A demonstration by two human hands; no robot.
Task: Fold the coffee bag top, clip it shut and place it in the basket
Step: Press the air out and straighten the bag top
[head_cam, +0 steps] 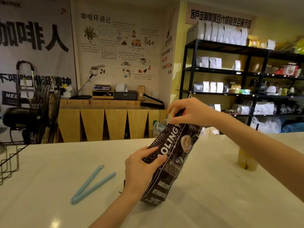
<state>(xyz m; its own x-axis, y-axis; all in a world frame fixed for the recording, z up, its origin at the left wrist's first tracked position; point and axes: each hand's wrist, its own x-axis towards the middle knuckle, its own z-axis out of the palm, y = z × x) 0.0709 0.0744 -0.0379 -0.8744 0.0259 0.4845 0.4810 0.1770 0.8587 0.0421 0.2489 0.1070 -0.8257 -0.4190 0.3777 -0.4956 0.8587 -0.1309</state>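
A dark brown coffee bag (171,163) with white lettering stands tilted on the white table (49,203), its top leaning away to the right. My left hand (141,167) grips the bag's left side around the middle. My right hand (187,112) pinches the bag's top edge from above. A light blue bag clip (92,185) lies open in a V shape on the table, to the left of the bag and apart from both hands. A black wire basket (8,163) stands at the table's left edge, partly cut off.
A yellow cylindrical container (246,160) stands on the table to the right of the bag, under my right forearm. A black floor fan (32,109) is beyond the table's left end. A wooden counter and black shelves with bags line the back.
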